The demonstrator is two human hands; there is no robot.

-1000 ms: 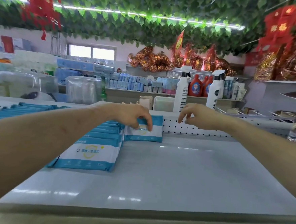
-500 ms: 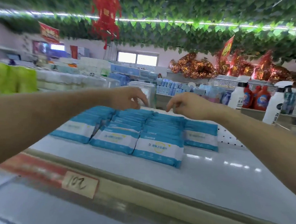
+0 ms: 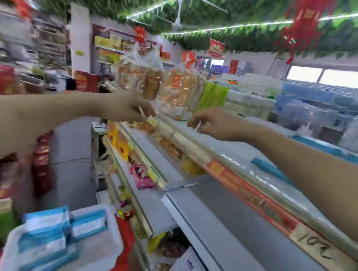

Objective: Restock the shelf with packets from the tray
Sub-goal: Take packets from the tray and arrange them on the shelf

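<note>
Blue-and-white flat soft packets (image 3: 44, 234) lie stacked in a loose pile in a white plastic tray (image 3: 111, 244) at the lower left of the head view, low down beside the grey metal shelf unit; the picture is blurred, so their print cannot be read. More blue packets (image 3: 329, 150) lie on the grey top shelf (image 3: 236, 153) at the right edge, partly hidden behind the right forearm. The left hand (image 3: 125, 108) hangs in the air just above the front edge of the top shelf, fingers loosely stretched forward and holding nothing. The right hand (image 3: 214, 125) hovers near it over the same shelf, fingers slack and bent downward, also empty. The two hands are apart and touch neither shelf nor packet. A red and yellow price strip (image 3: 254, 195) runs along the shelf front, with a handwritten paper tag (image 3: 314, 244) at its near end. Clear bags of golden baked goods (image 3: 140, 75) and green packs (image 3: 212, 97) stand at the far end of the top shelf. Bright snack packets (image 3: 143, 176) sit on the lower shelves.
</note>
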